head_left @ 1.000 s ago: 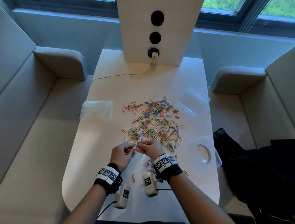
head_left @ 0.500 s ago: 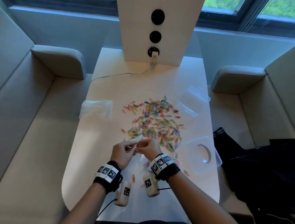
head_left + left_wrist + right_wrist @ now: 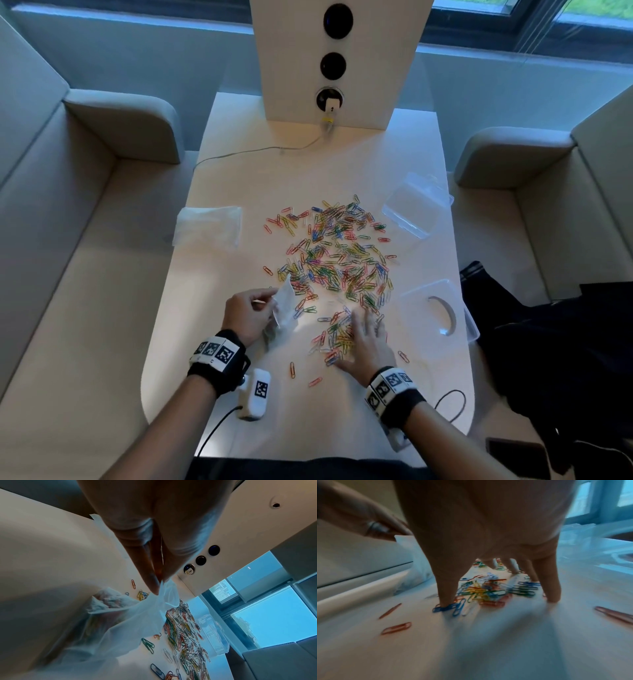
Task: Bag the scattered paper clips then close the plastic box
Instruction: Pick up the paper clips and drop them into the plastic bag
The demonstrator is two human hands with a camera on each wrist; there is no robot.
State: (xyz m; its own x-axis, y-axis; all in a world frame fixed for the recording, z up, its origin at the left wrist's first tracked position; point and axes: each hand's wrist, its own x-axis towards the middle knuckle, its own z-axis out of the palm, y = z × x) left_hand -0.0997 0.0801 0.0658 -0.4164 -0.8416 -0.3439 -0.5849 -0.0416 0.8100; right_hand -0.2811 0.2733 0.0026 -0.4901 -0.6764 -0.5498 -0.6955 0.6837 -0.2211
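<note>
Colourful paper clips point(image 3: 337, 260) lie scattered over the middle of the white table point(image 3: 239, 164). My left hand point(image 3: 250, 313) pinches the top edge of a small clear bag point(image 3: 284, 305), holding it upright just left of the pile; the left wrist view shows my fingertips point(image 3: 155, 586) gripping the bag point(image 3: 137, 622). My right hand point(image 3: 366, 342) is spread palm down over the near clips. Its fingertips point(image 3: 446, 600) touch the table around a clump of clips point(image 3: 481, 592). A clear plastic box point(image 3: 416, 209) sits open at the far right, and a second clear plastic piece point(image 3: 438, 311) lies nearer.
A stack of clear bags point(image 3: 207, 226) lies at the table's left edge. A white post with sockets point(image 3: 337, 61) and a cable point(image 3: 260, 150) stands at the back. Sofas flank the table, with dark clothing point(image 3: 555, 359) on the right one. A few stray clips point(image 3: 293, 370) lie near me.
Both hands were together on the bag. The right hand has let go and moved right and down onto the near clips, while the left hand keeps hold of the bag.
</note>
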